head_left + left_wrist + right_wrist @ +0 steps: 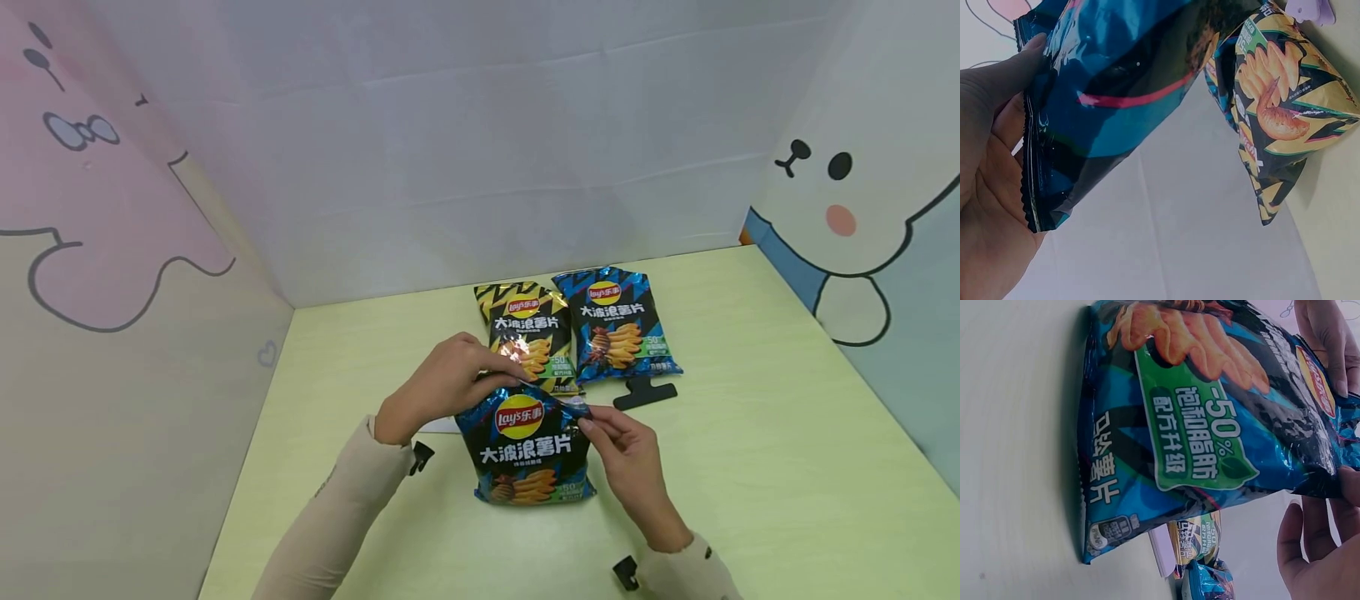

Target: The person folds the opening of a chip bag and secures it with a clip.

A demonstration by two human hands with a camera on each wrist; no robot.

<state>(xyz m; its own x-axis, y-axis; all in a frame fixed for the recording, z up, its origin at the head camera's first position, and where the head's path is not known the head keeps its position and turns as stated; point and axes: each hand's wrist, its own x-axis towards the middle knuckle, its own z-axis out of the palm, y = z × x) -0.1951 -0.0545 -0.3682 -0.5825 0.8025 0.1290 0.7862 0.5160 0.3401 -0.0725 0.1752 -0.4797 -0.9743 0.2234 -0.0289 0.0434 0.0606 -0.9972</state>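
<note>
The bag [525,454] is at the near side of the worktop [750,433], in front of the yellow bag [536,321] and the other blue bag [618,312], with the black clip [645,392] lying just beyond it to the right. Both hands have hold of its top edge: the left hand [448,379] pinches the seal [1030,162] between thumb and fingers, and the right hand [633,467] pinches the top right corner, with almost no gap between the tips of either. To handle it well, I would hold both pinches on the flat seal, clear of the puffed body, share the weight evenly and use only light tension, since crossed pulls could split the film and a squeeze lower down could crush the chips. The printed front faces the wearer, logo end up; the long axis, judged to run from top seal to bottom seal, stands roughly upright, while the top edge slopes down toward the right hand. The lower edge seems to rest on the worktop, though contact is hard to confirm.
</note>
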